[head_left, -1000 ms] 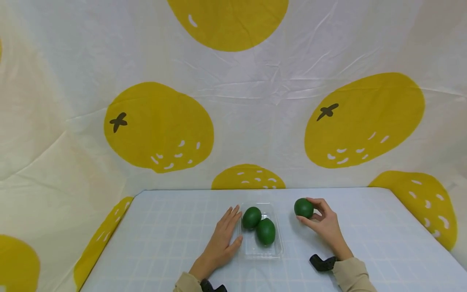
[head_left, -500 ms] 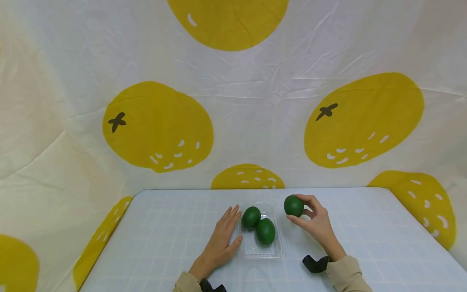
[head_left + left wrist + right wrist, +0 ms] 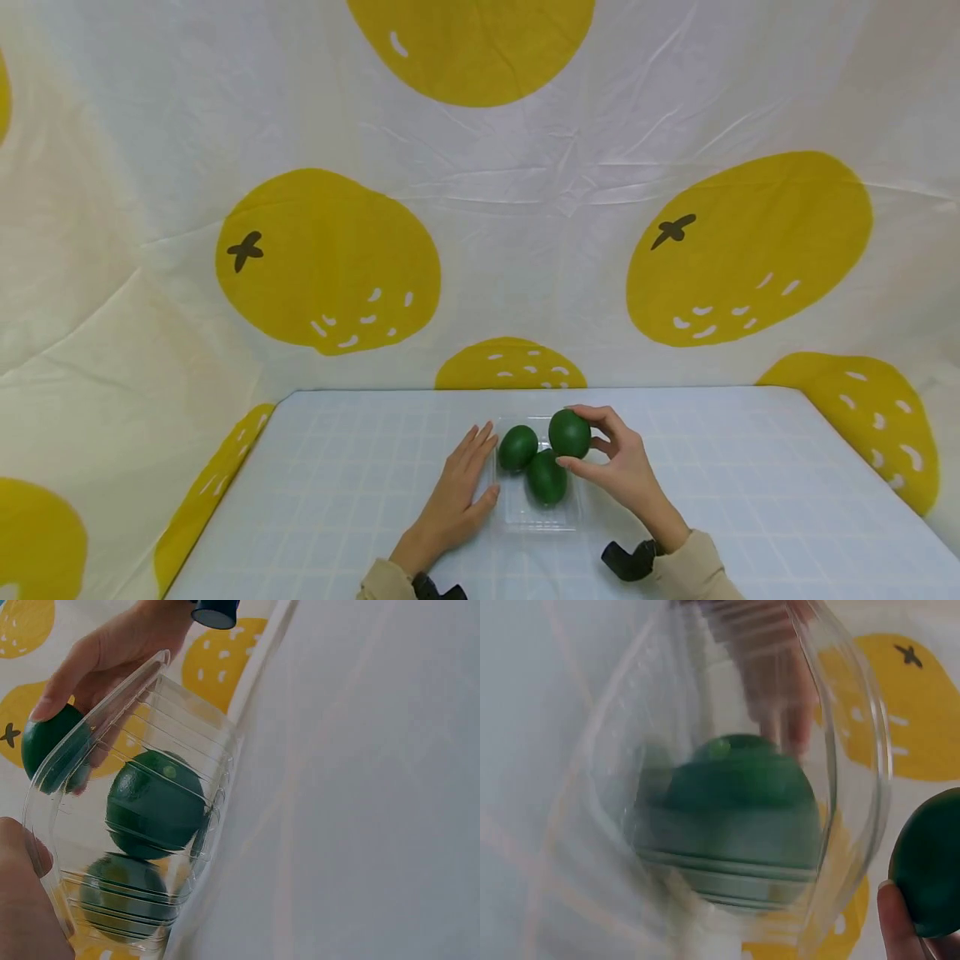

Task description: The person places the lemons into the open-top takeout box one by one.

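In the head view my right hand (image 3: 628, 471) pinches a dark green, egg-shaped, lime-like fruit (image 3: 570, 433) between thumb and fingers, over the far right part of a clear plastic tray (image 3: 525, 518). Two similar fruits lie in the tray, one at the far left (image 3: 517, 448) and one near the middle (image 3: 546, 480). My left hand (image 3: 456, 487) rests against the tray's left side with its fingers extended. The left wrist view shows the held fruit (image 3: 46, 746) outside the tray wall, and the right wrist view catches it at its right edge, partly cut off.
A white table (image 3: 360, 500) with a faint grid pattern carries the tray. Behind it hangs a pale cloth (image 3: 525, 267) printed with large yellow fruits. Each wrist wears a black device, such as the one at the right wrist (image 3: 628, 561).
My right hand has carried the green fruit leftward, from beside the tray to above its far right part. The left hand and the two fruits in the tray have stayed put.
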The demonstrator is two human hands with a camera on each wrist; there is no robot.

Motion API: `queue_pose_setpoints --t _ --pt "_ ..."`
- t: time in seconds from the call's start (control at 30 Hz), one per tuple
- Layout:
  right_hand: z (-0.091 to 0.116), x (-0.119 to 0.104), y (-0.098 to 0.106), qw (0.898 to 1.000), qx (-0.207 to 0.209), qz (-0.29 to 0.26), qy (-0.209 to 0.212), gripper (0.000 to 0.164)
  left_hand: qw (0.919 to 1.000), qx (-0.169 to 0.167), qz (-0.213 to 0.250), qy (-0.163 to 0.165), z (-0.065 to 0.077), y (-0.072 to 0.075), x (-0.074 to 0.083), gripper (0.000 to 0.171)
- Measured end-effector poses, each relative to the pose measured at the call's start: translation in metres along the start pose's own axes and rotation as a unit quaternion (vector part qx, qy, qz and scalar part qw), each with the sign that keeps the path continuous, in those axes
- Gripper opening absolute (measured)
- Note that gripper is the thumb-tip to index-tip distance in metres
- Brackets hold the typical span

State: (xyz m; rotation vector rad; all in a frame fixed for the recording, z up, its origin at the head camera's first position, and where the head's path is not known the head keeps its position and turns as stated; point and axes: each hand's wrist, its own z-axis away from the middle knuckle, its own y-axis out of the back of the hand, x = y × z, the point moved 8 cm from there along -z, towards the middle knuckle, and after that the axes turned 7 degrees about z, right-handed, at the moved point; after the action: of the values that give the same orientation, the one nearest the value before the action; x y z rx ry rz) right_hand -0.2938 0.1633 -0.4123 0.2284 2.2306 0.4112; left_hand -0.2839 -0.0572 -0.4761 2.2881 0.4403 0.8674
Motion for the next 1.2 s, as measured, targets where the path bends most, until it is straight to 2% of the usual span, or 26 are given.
queue_pose_setpoints --t 0.1,0.2,0.27,0.43,0.57,0.7,0.87,1.03,1.2 --pt "0.001 -0.007 -0.012 1.0 -0.016 -0.008 0.006 0.065 1.0 -0.001 0.003 0.0 0.0 -0.001 0.0 0.065" --pt "0.001 -0.026 -0.023 0.999 -0.035 -0.011 0.023 0.063 1.0 0.0 0.004 0.0 0.0 -0.001 -0.001 0.064" --pt "0.003 -0.028 -0.031 0.998 -0.045 -0.006 0.034 0.063 1.0 0.001 0.004 -0.003 0.0 -0.001 -0.001 0.064" --pt "0.01 -0.016 -0.054 0.996 -0.072 0.035 0.042 0.067 1.0 0.004 0.005 -0.003 0.001 -0.002 -0.001 0.065" --pt "0.015 -0.014 -0.066 0.992 -0.094 0.077 0.043 0.067 1.0 0.001 0.004 0.003 0.001 -0.003 -0.001 0.067" --pt "0.019 -0.012 -0.072 0.988 -0.115 0.099 0.033 0.067 1.0 0.001 0.004 0.004 0.001 -0.003 -0.001 0.067" --pt "0.021 -0.014 -0.074 0.982 -0.119 0.143 0.04 0.067 1.0 0.002 0.004 0.0 0.001 -0.003 -0.001 0.065" --pt "0.02 -0.016 -0.076 0.975 -0.122 0.176 0.065 0.068 1.0 0.006 -0.001 -0.007 0.0 -0.002 0.0 0.063" --pt "0.02 -0.019 -0.077 0.969 -0.126 0.185 0.107 0.061 1.0 0.004 -0.001 -0.006 0.0 -0.001 0.001 0.061"
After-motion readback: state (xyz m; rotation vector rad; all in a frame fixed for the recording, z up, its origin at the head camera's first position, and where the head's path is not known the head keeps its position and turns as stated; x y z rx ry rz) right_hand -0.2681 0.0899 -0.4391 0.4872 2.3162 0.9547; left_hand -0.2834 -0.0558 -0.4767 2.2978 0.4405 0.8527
